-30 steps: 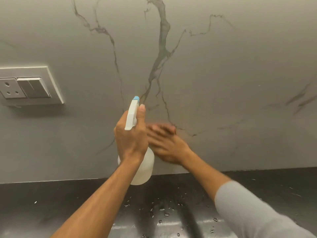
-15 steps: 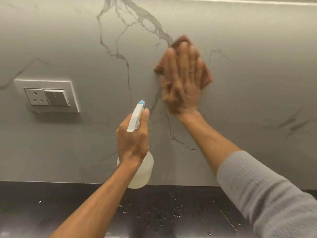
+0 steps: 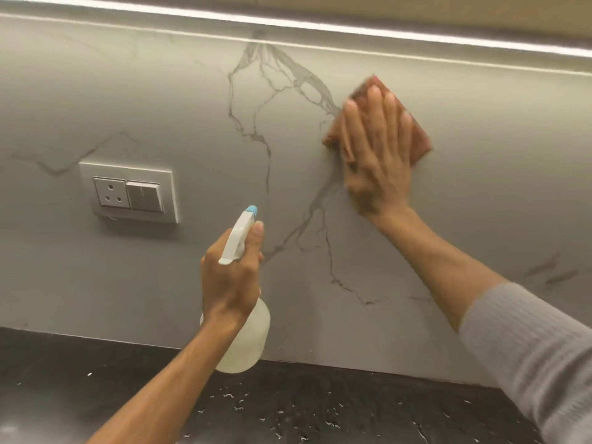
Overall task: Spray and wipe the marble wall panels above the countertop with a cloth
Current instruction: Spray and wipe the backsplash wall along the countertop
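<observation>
Pressing flat, fingers spread, the right hand (image 3: 376, 155) pins a reddish-brown cloth (image 3: 419, 139) against the marble wall panel (image 3: 480, 193), probably so the whole palm bears on the stone, high up just under the light strip (image 3: 288, 25). Below and to its left, well apart, the left hand (image 3: 229, 277) is wrapped around the neck of the spray bottle (image 3: 245, 341), nozzle toward the wall and seemingly ready, above the wet countertop (image 3: 320, 408).

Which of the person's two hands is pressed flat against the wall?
The right hand, fingers spread flat over the reddish cloth on the marble wall. The left hand is curled around the spray bottle instead.
</observation>
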